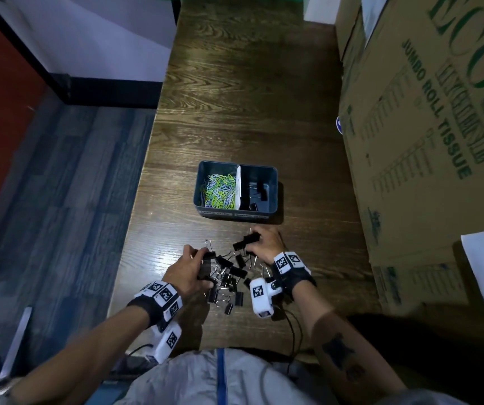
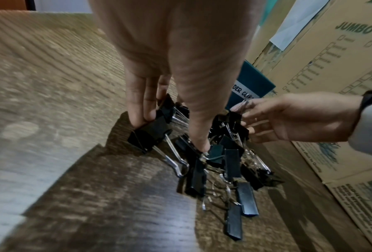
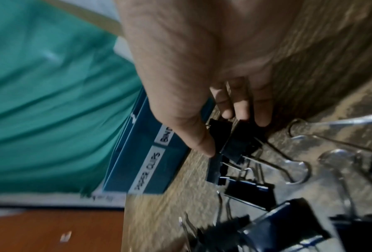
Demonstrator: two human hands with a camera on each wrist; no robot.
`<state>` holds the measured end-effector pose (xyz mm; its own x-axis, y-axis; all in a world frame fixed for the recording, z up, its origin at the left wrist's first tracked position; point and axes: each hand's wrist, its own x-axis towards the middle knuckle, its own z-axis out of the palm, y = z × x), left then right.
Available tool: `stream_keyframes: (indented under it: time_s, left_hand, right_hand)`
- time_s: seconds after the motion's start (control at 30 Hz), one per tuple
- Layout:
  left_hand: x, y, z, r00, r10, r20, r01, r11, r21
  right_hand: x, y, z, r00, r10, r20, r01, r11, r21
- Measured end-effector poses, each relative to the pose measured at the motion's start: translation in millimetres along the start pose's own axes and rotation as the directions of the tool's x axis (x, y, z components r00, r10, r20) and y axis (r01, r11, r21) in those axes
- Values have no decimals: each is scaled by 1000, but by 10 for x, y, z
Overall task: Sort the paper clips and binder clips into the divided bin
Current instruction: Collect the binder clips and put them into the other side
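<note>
L hand (image 2: pixel 170 71) fingers curled, pinching black binder clips (image 2: pixel 150 134); R hand (image 3: pixel 202 71) pinches two more; only head view shows bin (image 1: pixel 237 210) contents

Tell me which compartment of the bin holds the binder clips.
The right compartment of the bin: it holds a few black binder clips, while the left compartment, past the white divider, is full of coloured paper clips.

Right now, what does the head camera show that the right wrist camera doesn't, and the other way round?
Only the head view shows inside the divided bin: colored paper clips left, a few binder clips right. Only the right wrist view makes the bin's PAPER CLIPS label readable. Both show the right hand gripping black clips from the pile on the table.
</note>
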<state>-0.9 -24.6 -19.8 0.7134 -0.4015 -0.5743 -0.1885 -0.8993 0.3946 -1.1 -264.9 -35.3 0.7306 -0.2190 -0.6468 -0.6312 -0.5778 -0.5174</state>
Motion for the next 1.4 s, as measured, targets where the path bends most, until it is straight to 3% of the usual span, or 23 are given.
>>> stream_keyframes:
  time_s: [0.13, 0.2, 0.33, 0.47, 0.6, 0.83, 1.13, 1.3, 1.4]
  left_hand:
    - [4, 68, 76, 998, 67, 16, -66, 998, -19]
    - [-3, 70, 97, 995, 91, 29, -92, 995, 37]
    - [-38, 41, 110, 998, 54, 35, -61, 969, 240]
    - [-60, -30, 178, 998, 21, 52, -28, 988, 153]
    - [-6, -16, 226, 996, 93, 3, -93, 992, 84]
    - [143, 110, 149, 986, 142, 82, -156, 966, 207]
    - [139, 115, 42, 990, 144, -2, -142, 978, 151]
    - [140, 97, 79, 990, 131, -51, -126, 987, 102]
    - [139, 95, 124, 993, 100, -57, -95, 991, 92]
  right_hand:
    - [-253, 62, 16, 980, -161, 115, 173, 979, -104]
    - [-339, 144, -6, 977, -180, 113, 194, 973, -127]
    - [-482, 375, -104, 997, -81, -15, 76, 973, -218]
    - [-581, 624, -39, 994, 74, 79, -48, 955, -294]
    - [-634, 664, 120, 994, -57, 92, 83, 947, -310]
    - [-575, 326, 323, 974, -222, 46, 216, 850, -480]
    - [-557, 315, 288, 980, -198, -14, 170, 877, -450]
    - [-556, 325, 187, 992, -110, -66, 89, 960, -264]
    - [-551, 348, 104, 993, -77, -86, 54, 970, -238]
